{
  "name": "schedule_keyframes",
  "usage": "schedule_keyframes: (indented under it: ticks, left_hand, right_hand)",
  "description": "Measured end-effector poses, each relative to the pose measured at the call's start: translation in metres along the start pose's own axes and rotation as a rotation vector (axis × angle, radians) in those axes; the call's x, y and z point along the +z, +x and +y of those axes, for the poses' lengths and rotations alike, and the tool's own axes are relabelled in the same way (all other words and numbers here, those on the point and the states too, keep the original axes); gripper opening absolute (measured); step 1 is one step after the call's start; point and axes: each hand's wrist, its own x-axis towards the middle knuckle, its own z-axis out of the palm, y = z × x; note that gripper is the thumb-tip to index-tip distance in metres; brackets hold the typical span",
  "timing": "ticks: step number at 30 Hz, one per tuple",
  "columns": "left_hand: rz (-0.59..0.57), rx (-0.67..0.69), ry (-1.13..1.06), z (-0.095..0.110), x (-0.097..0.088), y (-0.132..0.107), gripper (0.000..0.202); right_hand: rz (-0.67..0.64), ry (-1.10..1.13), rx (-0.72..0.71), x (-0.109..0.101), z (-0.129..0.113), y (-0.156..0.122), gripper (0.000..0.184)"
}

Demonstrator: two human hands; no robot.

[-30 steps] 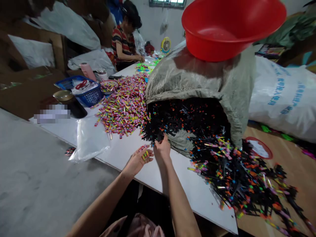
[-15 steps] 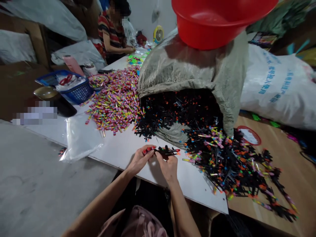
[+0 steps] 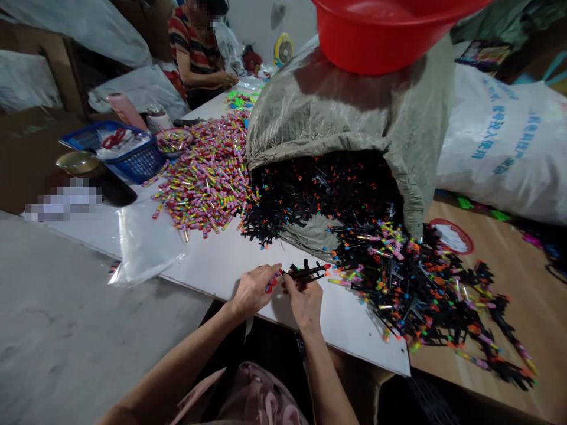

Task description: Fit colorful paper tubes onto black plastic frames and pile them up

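Observation:
My right hand point(image 3: 306, 304) is closed round a small black toy gun point(image 3: 312, 273) with a red tip, which points right. My left hand point(image 3: 253, 292) is closed at the gun's rear end, with small pink-and-red tubes point(image 3: 273, 282) between its fingers; how many is hidden. Both hands are just above the white tabletop point(image 3: 212, 260), near its front edge. Beyond them is a large heap of small colourful tubes point(image 3: 208, 171). To the right, black toy guns point(image 3: 398, 289) with coloured tips lie in a tangled pile, some with tubes on them.
A grey woven sack point(image 3: 319, 112) lies open towards me, with black toy guns inside and a red basin point(image 3: 381, 44) on top. Clear plastic bags point(image 3: 146, 242), a dark cup point(image 3: 101, 180) and a blue basket point(image 3: 137, 160) stand left. A person point(image 3: 197, 56) works at the far end.
My left fingers have turned over, so the tubes show lower in the hand, close to the gun's rear. The gun has shifted slightly right and tilted up a little.

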Motion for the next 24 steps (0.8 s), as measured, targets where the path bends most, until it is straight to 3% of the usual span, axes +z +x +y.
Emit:
schedule_keyframes:
  ticks: [3, 7, 9, 11, 13, 15, 18, 19, 21, 24]
  left_hand:
    - [-0.071, -0.077, -0.027, 0.001, 0.005, -0.009, 0.037]
    - [0.003, -0.292, -0.275, 0.009, 0.01, -0.006, 0.028]
    - [0.038, -0.391, -0.373, 0.009, 0.005, 0.002, 0.027]
    - [0.103, -0.509, -0.451, 0.002, -0.004, 0.011, 0.029]
    - [0.206, -0.626, -0.538, -0.006, -0.012, 0.018, 0.03]
    - [0.256, -0.691, -0.64, -0.012, -0.015, 0.02, 0.033]
    - [0.233, -0.741, -0.779, -0.014, -0.011, 0.019, 0.04]
    - [0.234, -0.757, -0.806, -0.015, -0.009, 0.018, 0.041]
    - [0.26, -0.772, -0.8, -0.017, -0.008, 0.016, 0.041]
    - [0.311, -0.751, -0.619, -0.024, -0.015, 0.017, 0.033]
  right_hand:
    - [-0.02, 0.064, 0.064, 0.007, 0.009, -0.003, 0.025]
    - [-0.073, 0.106, 0.042, -0.002, 0.013, 0.008, 0.023]
    - [0.037, 0.218, -0.062, -0.022, 0.006, 0.025, 0.021]
    - [0.227, 0.374, -0.226, -0.043, -0.003, 0.047, 0.02]
    - [0.316, 0.379, -0.371, -0.051, -0.009, 0.07, 0.025]
    - [0.159, 0.108, -0.467, -0.037, -0.011, 0.088, 0.026]
    - [-0.234, -0.548, -0.61, 0.015, -0.009, 0.106, 0.027]
    - [-0.305, -0.754, -0.651, 0.033, -0.01, 0.109, 0.03]
    - [-0.32, -1.065, -0.701, 0.059, -0.011, 0.114, 0.032]
    - [-0.297, -1.268, -0.761, 0.063, -0.011, 0.117, 0.03]
